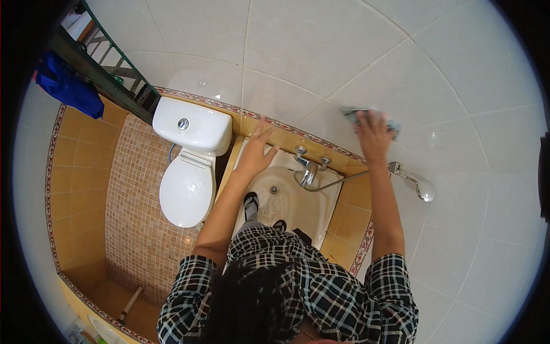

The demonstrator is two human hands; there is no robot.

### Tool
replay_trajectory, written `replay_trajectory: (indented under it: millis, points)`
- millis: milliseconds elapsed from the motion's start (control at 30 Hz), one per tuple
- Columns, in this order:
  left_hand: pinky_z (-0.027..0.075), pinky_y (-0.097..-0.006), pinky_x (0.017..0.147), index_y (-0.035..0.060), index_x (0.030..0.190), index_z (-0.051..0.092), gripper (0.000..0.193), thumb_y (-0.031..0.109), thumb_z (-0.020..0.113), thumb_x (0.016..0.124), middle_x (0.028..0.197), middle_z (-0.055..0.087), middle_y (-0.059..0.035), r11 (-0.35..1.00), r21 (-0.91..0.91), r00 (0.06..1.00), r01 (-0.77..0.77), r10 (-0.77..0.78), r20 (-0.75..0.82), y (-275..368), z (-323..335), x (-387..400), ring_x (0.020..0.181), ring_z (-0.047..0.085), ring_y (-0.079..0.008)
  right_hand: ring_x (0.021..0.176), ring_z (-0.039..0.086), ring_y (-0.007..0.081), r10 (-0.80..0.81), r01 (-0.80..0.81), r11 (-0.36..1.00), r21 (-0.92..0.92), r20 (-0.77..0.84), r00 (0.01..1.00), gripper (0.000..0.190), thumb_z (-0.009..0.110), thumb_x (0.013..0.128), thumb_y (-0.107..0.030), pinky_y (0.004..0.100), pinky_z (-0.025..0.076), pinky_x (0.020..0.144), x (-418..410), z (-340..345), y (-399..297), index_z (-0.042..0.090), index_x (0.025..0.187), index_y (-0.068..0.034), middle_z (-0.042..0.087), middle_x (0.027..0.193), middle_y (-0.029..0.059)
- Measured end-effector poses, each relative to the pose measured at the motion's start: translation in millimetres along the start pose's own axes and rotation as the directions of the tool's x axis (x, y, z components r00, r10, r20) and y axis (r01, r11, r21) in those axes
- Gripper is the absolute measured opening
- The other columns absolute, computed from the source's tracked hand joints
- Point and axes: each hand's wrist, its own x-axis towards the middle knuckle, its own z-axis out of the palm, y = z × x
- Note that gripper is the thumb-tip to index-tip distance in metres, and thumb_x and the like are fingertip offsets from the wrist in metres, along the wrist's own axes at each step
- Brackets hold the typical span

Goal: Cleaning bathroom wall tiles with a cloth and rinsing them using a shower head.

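Note:
My right hand (pixel 374 135) presses a crumpled grey-green cloth (pixel 393 125) against the white wall tiles (pixel 434 81), above the patterned border. The cloth is slightly blurred, and its middle lies hidden under my fingers. My left hand (pixel 257 151) holds nothing; its fingers are spread near the red-and-white floral border strip (pixel 296 131). Whether those fingertips touch the wall, I cannot tell. Between my arms is a chrome mixer tap (pixel 307 170) over a cream shower tray (pixel 296 210), where my feet stand in dark flip-flops (pixel 251 198).
To the left stands a white toilet (pixel 187 189) with its lid down and cistern (pixel 189 122) against the wall. A shower head (pixel 425 190) hangs at right on a grey hose (pixel 339 184). Blue fabric (pixel 71 88) hangs by a dark green frame (pixel 103 69) at upper left.

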Motion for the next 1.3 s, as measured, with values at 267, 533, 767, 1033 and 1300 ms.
replay_trajectory:
  millis: [267, 533, 767, 1033, 1300]
  points:
    - [0.035, -0.0397, 0.103, -0.0024, 0.124, 0.052, 0.048, 0.014, 0.065, 0.08, 0.148, 0.025, -0.0211, 0.992, 0.02, 0.992, 0.126, -0.125, -0.034, 10.9, 20.4, -22.7, 0.128, 0.038, -0.04, 0.139, 0.013, 0.0407, 0.556, -0.453, 0.831, 0.323, -0.444, 0.703, 0.065, 0.054, 0.086, -0.043, 0.0689, 0.003, 0.101, 124.2, -87.5, 58.1, 0.031, 0.145, -0.027, 0.016, 0.154, 0.0044]
    - [0.035, -0.0395, 0.104, -0.0036, 0.121, 0.054, 0.048, 0.015, 0.066, 0.079, 0.148, 0.024, -0.0215, 0.992, 0.081, 0.994, 0.093, -0.098, 0.053, 46.6, 70.2, -47.9, 0.128, 0.038, -0.0393, 0.129, 0.042, 0.0184, 0.051, -0.042, 0.998, 0.057, -0.16, 0.986, 0.063, 0.062, 0.08, -0.032, 0.062, 0.009, 0.107, 28.6, -15.7, -9.7, 0.039, 0.139, -0.034, 0.036, 0.145, -0.0107]
    - [0.035, -0.0396, 0.103, -0.0025, 0.121, 0.055, 0.046, 0.016, 0.066, 0.08, 0.148, 0.026, -0.021, 0.977, 0.176, 0.992, 0.123, -0.127, 0.009, 52.8, 66.9, -71.1, 0.127, 0.039, -0.0398, 0.125, 0.043, 0.0089, 0.038, -0.021, 0.994, 0.11, -0.154, 0.987, 0.053, 0.062, 0.079, -0.018, 0.0475, 0.03, 0.1, -67.4, 9.8, 35.3, 0.051, 0.128, -0.033, 0.047, 0.136, -0.0138]
    - [0.043, -0.0381, 0.094, 0.0051, 0.134, 0.043, 0.06, 0.044, 0.054, 0.09, 0.144, 0.037, -0.0136, 0.677, -0.437, 0.8, 0.591, -0.424, 0.424, 67.3, 118.8, -79.8, 0.122, 0.048, -0.0287, 0.094, 0.052, 0.0258, 0.431, -0.262, 0.611, 0.747, -0.036, 0.902, 0.026, 0.059, 0.08, -0.004, 0.0434, 0.038, 0.082, -29.3, -46.2, -0.6, 0.061, 0.105, -0.013, 0.055, 0.098, 0.0091]
    - [0.049, -0.0356, 0.091, -0.0028, 0.13, 0.041, 0.052, 0.033, 0.049, 0.093, 0.119, 0.054, -0.0144, -0.114, -0.795, 0.615, 0.596, -0.572, 0.543, 44.0, 207.8, -111.8, 0.098, 0.06, -0.0264, 0.08, 0.055, 0.0229, 0.188, -0.684, -0.307, 0.662, 0.747, 0.638, 0.017, 0.051, 0.091, -0.012, 0.0349, 0.043, 0.071, -164.3, -94.3, -142.6, 0.057, 0.1, 0.001, 0.055, 0.088, 0.0135]
